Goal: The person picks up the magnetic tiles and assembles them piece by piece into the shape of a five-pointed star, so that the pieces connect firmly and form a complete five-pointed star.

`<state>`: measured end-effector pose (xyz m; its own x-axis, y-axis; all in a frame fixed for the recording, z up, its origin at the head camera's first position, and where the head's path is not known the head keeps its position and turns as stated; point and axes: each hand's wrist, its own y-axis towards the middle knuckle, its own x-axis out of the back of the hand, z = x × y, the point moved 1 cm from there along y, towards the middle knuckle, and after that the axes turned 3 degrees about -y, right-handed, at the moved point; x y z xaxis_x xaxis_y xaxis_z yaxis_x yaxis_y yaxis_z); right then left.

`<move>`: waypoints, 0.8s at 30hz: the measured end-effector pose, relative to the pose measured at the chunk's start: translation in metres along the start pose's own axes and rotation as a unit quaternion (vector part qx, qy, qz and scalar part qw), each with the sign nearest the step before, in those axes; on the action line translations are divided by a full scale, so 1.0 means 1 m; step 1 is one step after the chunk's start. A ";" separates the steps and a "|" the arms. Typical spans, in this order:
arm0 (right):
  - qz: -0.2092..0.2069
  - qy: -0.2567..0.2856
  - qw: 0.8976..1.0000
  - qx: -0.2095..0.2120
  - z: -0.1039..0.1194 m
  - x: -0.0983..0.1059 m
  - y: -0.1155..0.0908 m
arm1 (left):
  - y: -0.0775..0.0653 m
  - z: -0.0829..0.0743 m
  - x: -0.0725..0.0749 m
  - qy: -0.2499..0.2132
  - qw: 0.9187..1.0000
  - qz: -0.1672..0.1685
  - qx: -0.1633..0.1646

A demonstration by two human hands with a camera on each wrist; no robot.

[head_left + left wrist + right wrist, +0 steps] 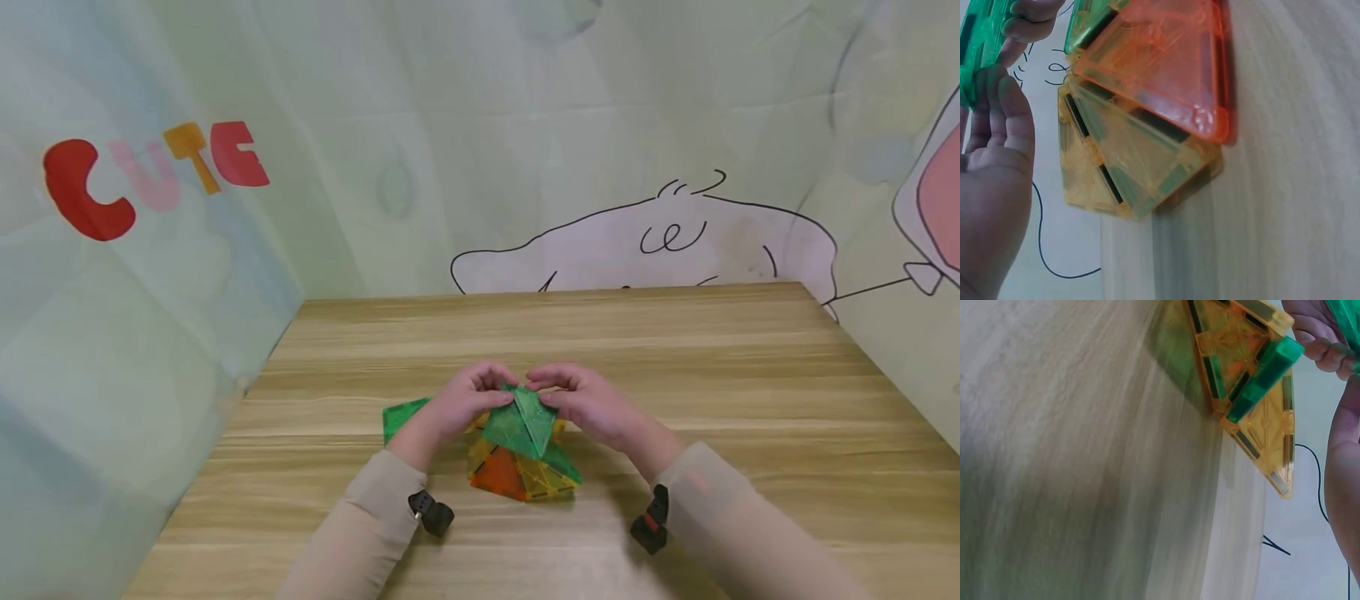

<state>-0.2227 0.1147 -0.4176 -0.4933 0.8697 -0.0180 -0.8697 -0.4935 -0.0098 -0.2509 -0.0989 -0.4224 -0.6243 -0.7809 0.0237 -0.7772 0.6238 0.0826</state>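
Both hands hold a peaked piece of green translucent magnetic tiles point(522, 423) above the middle of the table. My left hand point(461, 407) pinches its left upper edge between thumb and fingers. On the opposite edge, my right hand point(596, 406) grips it the same way. Beneath stands a low magnetic-tile structure with an orange-red triangle point(1163, 62) and yellow triangles point(1141, 153) joined side by side. A green tile point(1266, 378) sticks out from its right side, seen edge-on in the right wrist view. The held piece partly hides the structure's top and back.
Another green tile point(401, 417) lies on the wooden table point(360, 350), left of the structure and partly behind the left forearm. A printed curtain point(375, 167) hangs behind and along the table's sides. Each wrist wears a small black camera point(432, 514).
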 end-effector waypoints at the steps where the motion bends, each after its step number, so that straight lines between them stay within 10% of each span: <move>1: 0.001 -0.003 1.000 0.000 -0.001 0.000 0.001 | -0.001 0.000 0.000 -0.008 1.000 0.003 0.000; 11: -0.004 -0.054 0.998 -0.009 -0.002 -0.010 0.009 | -0.008 -0.001 0.005 -0.015 1.000 0.015 0.007; 24: -0.038 -0.189 0.981 0.017 -0.006 -0.002 0.009 | -0.040 0.010 0.027 0.001 0.995 -0.096 0.021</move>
<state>-0.2295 0.1083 -0.4233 -0.3919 0.8492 0.3539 -0.9013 -0.4315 0.0375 -0.2375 -0.1441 -0.4350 -0.4641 -0.8857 0.0132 -0.8847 0.4642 0.0432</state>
